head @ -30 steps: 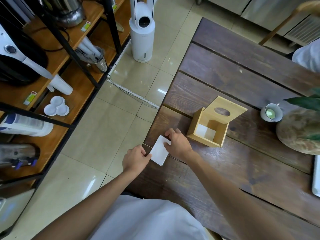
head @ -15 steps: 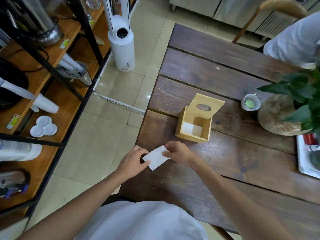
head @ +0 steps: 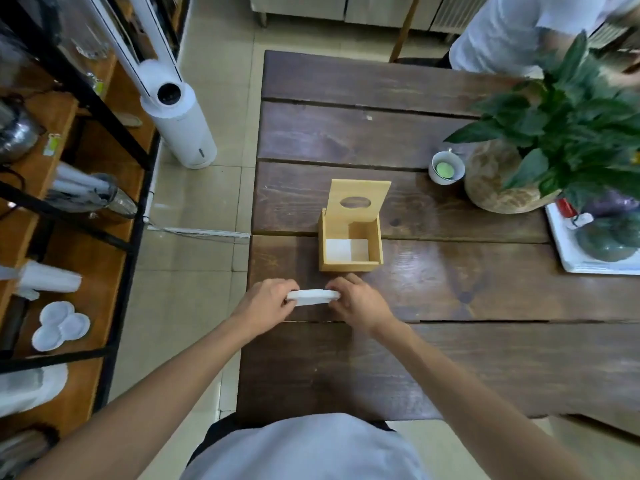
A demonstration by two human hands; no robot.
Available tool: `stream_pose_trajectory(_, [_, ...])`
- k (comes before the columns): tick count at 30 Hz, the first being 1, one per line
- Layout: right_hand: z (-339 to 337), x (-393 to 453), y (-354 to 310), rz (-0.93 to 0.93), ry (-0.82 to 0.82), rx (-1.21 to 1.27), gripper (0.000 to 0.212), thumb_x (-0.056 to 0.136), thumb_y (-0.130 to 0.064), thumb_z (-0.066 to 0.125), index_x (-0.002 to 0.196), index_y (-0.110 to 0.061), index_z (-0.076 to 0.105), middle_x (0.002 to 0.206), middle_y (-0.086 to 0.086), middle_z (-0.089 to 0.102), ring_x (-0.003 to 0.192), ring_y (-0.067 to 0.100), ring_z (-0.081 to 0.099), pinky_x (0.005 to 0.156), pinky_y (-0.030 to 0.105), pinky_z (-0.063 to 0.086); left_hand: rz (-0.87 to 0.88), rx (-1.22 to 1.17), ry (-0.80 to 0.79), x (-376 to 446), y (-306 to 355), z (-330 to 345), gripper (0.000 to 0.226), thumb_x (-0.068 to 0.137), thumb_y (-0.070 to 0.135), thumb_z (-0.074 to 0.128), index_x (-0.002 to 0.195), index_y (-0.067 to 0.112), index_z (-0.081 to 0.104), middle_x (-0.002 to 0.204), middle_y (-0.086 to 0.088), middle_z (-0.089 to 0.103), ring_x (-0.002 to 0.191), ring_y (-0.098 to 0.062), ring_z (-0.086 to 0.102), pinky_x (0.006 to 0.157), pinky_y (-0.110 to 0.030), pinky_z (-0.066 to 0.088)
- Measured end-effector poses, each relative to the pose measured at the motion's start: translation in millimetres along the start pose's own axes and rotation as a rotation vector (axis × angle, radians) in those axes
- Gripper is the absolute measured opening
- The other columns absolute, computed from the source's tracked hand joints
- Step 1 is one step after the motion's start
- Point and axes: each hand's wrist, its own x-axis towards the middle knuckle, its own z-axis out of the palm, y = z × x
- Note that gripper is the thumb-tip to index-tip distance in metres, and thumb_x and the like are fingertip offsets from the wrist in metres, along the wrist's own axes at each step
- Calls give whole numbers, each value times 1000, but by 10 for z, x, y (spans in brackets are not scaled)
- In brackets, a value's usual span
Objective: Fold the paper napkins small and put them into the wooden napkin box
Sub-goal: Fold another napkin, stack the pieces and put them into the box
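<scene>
A white paper napkin (head: 312, 295) is held just above the dark wooden table (head: 450, 292), seen almost edge-on as a thin curved strip. My left hand (head: 266, 304) pinches its left end and my right hand (head: 358, 301) pinches its right end. Right behind the napkin stands the light wooden napkin box (head: 375, 242), its lid with an oval hole tipped up and back. White folded napkins (head: 341, 250) lie inside on the box floor.
A small white cup (head: 446, 168) with green inside and a potted plant (head: 512, 181) stand at the right. A white tray (head: 568, 254) lies at the right edge. Another person (head: 512, 29) sits at the far side. Shelves (head: 69, 209) and a white fan (head: 180, 123) are on the left.
The napkin has gone from lying nearly flat between my hands to being raised and bent into a thin strip. My view has turned so that the box sits straight ahead.
</scene>
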Motion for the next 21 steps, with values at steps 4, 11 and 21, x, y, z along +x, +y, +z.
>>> stream_pose_trajectory(4, [9,72,62,20,-4,22,27,96,-27,65,122,-21,65,114,1,62,93,19,65,85,36,59,0,2,-57,94,-55,3,16,92,21,68,107,19,72,93,1,72,78,-9,59,67,-23,39])
stream_pose_trajectory(11, [-8,85,104,-14,-58,42,23,94,-25,66,117,-19,65,112,3,62,95,22,64,88,39,56,24,33,-93,165,42,21,14,94,25,66,107,22,71,93,2,73,81,-14,65,67,-24,40])
stream_pose_trajectory(21, [-22,99,169,-62,-82,37,27,96,-27,65,122,-20,64,115,0,58,93,19,63,83,28,53,48,70,-170,188,134,-3,12,96,26,65,105,24,72,93,5,72,76,-8,59,61,-19,35])
